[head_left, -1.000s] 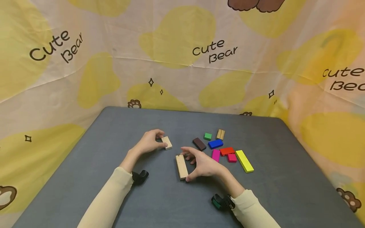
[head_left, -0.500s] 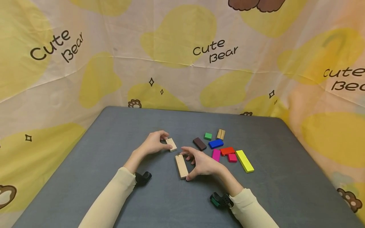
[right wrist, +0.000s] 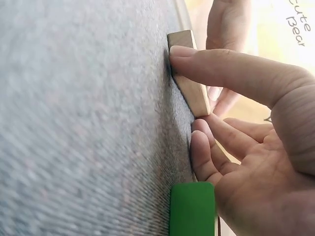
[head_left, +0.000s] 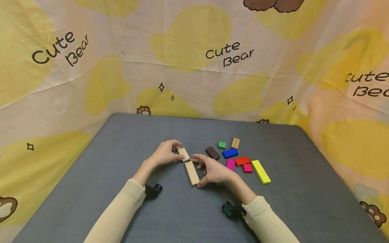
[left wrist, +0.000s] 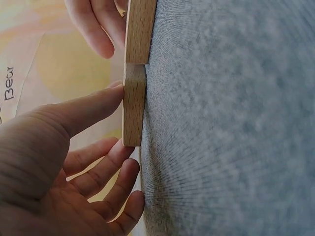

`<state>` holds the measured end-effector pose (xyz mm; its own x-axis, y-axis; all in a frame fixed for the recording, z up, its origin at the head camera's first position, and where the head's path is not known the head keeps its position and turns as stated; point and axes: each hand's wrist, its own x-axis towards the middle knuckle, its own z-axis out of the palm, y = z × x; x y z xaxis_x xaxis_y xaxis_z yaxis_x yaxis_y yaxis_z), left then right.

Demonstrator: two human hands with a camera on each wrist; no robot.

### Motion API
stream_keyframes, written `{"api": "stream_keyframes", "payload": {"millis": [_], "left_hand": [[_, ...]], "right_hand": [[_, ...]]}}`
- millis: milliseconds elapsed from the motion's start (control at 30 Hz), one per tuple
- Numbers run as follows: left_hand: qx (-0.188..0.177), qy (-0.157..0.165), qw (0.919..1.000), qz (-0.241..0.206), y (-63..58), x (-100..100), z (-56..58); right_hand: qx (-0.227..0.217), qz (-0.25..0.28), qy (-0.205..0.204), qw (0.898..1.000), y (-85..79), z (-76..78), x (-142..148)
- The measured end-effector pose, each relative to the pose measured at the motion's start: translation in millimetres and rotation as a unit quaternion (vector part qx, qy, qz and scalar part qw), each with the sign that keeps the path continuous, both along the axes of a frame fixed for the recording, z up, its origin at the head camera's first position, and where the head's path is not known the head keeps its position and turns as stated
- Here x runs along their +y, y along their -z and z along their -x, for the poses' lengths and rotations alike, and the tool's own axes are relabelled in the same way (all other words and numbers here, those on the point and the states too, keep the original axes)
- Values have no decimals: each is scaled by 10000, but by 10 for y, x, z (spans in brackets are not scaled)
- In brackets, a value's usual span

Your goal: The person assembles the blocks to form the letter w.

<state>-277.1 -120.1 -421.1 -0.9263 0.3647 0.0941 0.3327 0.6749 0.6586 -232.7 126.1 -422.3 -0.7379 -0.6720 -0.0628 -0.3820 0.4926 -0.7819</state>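
A short pale wooden block [head_left: 184, 154] lies on the grey tabletop, pinched by my left hand [head_left: 164, 153] between thumb and fingers. End to end with it lies a longer pale wooden block [head_left: 191, 173]. My right hand [head_left: 215, 170] spans that longer block lengthwise, thumb at the near end and fingers at the far end. In the left wrist view, the ends of the short block [left wrist: 134, 108] and the long block [left wrist: 140, 37] meet in line. The right wrist view has my thumb pressed on the long block [right wrist: 197, 96].
Right of my hands lie several coloured blocks: dark brown [head_left: 212, 153], green [head_left: 221, 145], striped wood [head_left: 235, 143], blue [head_left: 230, 153], red [head_left: 242, 161], magenta [head_left: 230, 164], crimson [head_left: 247, 168] and long yellow [head_left: 260, 172]. Another green block [right wrist: 193, 209] sits by my right hand. A printed cloth [head_left: 188, 40] hangs behind.
My left hand has moved right and slightly nearer with the short block. My right hand has shifted the long block a little away and left. The two blocks now meet at their ends.
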Motion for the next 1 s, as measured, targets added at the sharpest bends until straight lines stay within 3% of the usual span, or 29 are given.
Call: {"api": "stream_keyframes", "payload": {"millis": [467,1000], "left_hand": [[-125,-36,9999,-105,2,10,14],[-574,335,9977,-133,-4,-93,50]], "right_hand": [[26,135,179,9997,-1,31,-49],[-60,63,308,9995,18,16,-84]]}}
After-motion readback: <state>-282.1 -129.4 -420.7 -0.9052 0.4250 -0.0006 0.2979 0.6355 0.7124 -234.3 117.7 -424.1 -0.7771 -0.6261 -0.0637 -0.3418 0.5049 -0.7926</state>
